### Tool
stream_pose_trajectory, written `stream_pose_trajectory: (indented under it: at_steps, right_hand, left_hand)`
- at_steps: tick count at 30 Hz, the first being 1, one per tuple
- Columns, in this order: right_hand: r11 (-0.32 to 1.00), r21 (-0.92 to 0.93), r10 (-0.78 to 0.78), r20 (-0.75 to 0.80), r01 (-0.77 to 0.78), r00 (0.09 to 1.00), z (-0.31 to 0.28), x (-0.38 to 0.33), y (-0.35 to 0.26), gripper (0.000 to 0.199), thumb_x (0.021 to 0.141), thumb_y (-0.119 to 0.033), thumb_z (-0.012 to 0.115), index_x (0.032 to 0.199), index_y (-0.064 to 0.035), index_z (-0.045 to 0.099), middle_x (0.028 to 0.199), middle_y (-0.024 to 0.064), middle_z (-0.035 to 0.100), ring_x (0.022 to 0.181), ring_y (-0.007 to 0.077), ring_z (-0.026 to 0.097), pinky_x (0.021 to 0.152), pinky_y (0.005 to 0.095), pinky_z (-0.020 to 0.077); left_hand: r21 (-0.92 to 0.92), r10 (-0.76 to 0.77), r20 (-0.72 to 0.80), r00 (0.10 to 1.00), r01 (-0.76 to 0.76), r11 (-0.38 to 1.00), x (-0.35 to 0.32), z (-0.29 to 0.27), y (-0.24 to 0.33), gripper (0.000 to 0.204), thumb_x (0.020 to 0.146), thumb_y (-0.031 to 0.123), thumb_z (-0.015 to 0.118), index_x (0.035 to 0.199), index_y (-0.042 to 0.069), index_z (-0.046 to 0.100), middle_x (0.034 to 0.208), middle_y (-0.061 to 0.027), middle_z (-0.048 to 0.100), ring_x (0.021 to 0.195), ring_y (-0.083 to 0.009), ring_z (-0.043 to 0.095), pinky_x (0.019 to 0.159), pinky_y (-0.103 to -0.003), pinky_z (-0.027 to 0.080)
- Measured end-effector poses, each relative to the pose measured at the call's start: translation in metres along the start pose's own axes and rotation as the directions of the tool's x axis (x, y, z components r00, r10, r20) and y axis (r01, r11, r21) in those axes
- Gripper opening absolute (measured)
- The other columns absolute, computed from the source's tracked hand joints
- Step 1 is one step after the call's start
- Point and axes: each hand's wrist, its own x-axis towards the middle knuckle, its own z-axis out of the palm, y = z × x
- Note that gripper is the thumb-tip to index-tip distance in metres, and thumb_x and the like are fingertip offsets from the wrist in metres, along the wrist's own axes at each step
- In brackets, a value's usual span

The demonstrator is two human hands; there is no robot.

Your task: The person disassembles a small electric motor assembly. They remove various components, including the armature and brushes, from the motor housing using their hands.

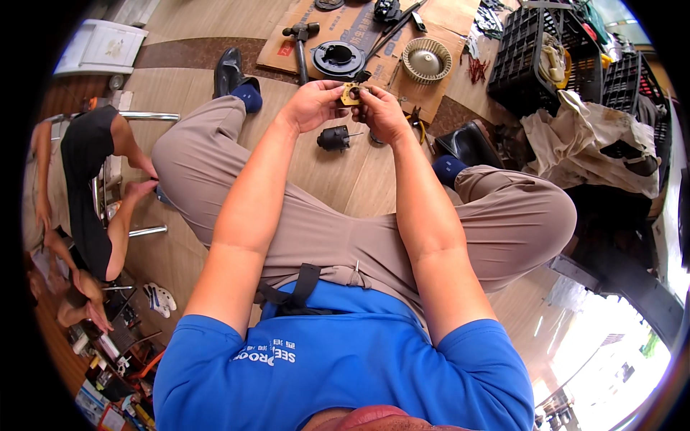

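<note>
Between my two hands is a small yellow plate [348, 96] with a dark round part at its middle. My left hand [312, 108] pinches its left edge between thumb and fingers. The fingers of my right hand [384, 115] close on its right side and partly cover it. Just below my hands, a small black motor [333, 138] lies on the floor, its thin metal shaft pointing right. A round metal piece [376, 136] shows in part under my right hand. Beside that hand lie pliers [417, 123] with yellow-and-black handles.
Ahead, flattened cardboard [460, 21] bears a hammer [302, 50], a black ring-shaped housing [338, 59] and a cream blower wheel [427, 60]. Black plastic crates [521, 61] and a stained cloth [589, 136] stand at right. Other people's legs [118, 215] are at left, near white shoes [159, 299].
</note>
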Motion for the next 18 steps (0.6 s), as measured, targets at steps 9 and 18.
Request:
stream_pose_trajectory:
  at_steps: [9, 18]
  right_hand:
    - [0.996, 0.089, -0.027, 0.055, 0.022, 0.998, 0.005, 0.001, -0.01, 0.016, 0.097, -0.017, 0.056, 0.106, -0.0053, 0.059, 0.093, 0.0055, 0.066, 0.074, 0.0175, 0.061, 0.065, 0.0332, 0.0507]
    - [0.997, -0.077, -0.023, 0.082, 0.029, 0.996, 0.015, 0.003, -0.017, 0.02, 0.097, -0.016, 0.054, 0.112, -0.0026, 0.057, 0.094, 0.0065, 0.065, 0.075, 0.0158, 0.062, 0.063, 0.0308, 0.0503]
  left_hand:
    - [-0.009, 0.024, -0.057, 0.998, -0.024, 1.0, -0.005, 0.031, 0.016, 0.023, 0.097, 0.017, 0.054, 0.112, 0.002, 0.061, 0.102, -0.0104, 0.068, 0.085, -0.0221, 0.067, 0.08, -0.034, 0.055]
    - [0.32, 0.191, -0.424, 0.886, -0.051, 0.946, -0.006, 0.058, 0.017, 0.015, 0.087, 0.013, 0.066, 0.099, 0.004, 0.064, 0.091, -0.0063, 0.068, 0.077, -0.0152, 0.066, 0.069, -0.028, 0.054]
